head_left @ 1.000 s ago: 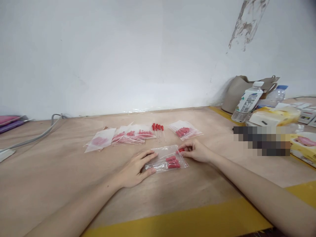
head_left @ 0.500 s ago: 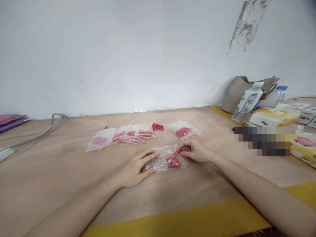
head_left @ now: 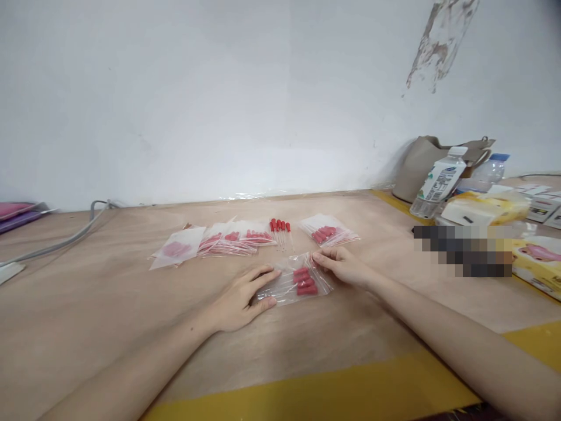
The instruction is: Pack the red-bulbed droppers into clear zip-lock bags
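A clear zip bag (head_left: 284,288) lies flat on the table before me, its mouth to the right. Inside it several droppers with red bulbs (head_left: 305,282) rest side by side, the bulbs near the mouth. My left hand (head_left: 245,297) presses on the bag's left end, thumb and fingers spread apart. At the upper right corner of the mouth, my right hand (head_left: 335,263) pinches the bag's edge between thumb and forefinger. Just behind the bag, several loose droppers (head_left: 280,227) lie in a row, red bulbs pointing away from me.
Filled bags (head_left: 228,238) overlap at the back left, beside another white bag (head_left: 177,248). A further stack of bags (head_left: 328,230) lies at the back right. A bottle (head_left: 439,182), a grey-brown bag (head_left: 414,169) and a tissue pack (head_left: 482,207) stand far right. A cable (head_left: 74,238) runs at left.
My right hand has let go of a red-bulbed dropper, which now lies in the bag with the others. That hand now pinches the mouth's corner. The left hand stays put.
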Tool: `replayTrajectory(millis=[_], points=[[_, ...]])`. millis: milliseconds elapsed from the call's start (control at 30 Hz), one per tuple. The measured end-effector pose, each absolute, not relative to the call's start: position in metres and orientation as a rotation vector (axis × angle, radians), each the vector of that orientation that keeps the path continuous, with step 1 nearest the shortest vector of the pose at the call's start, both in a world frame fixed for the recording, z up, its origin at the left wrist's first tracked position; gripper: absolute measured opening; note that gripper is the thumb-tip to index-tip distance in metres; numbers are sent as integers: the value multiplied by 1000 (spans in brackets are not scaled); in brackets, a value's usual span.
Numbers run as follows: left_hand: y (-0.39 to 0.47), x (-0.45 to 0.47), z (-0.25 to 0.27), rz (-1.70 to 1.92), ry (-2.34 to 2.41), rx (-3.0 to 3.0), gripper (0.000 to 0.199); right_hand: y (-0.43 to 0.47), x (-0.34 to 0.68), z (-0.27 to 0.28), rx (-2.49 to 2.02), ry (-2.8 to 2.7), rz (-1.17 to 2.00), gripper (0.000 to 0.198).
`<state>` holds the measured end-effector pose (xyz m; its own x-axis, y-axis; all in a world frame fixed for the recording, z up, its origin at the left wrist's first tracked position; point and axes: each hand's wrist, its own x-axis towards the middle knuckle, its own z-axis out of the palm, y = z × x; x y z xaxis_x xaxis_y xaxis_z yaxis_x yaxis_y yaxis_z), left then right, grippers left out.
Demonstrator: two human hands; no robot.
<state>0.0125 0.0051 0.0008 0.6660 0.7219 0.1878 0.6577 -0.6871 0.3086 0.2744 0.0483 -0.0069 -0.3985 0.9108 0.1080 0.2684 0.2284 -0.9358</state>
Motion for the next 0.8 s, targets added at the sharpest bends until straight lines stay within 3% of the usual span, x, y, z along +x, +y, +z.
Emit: replayTrajectory(millis=[233, 367, 533, 800], points=[[6, 11, -1, 412, 1140, 2657, 48, 47, 268, -12, -1341, -1431, 1207, 20], [6, 12, -1, 374, 1170, 2635, 50, 55, 276, -11, -1388, -1486, 892, 22], [6, 11, -1, 372, 1147, 2658, 50, 82, 267, 8, -1464, -1901, 463, 1], [10, 7, -5, 421, 1080, 2718, 49, 146, 203, 15, -1586, -1969, 494, 17]])
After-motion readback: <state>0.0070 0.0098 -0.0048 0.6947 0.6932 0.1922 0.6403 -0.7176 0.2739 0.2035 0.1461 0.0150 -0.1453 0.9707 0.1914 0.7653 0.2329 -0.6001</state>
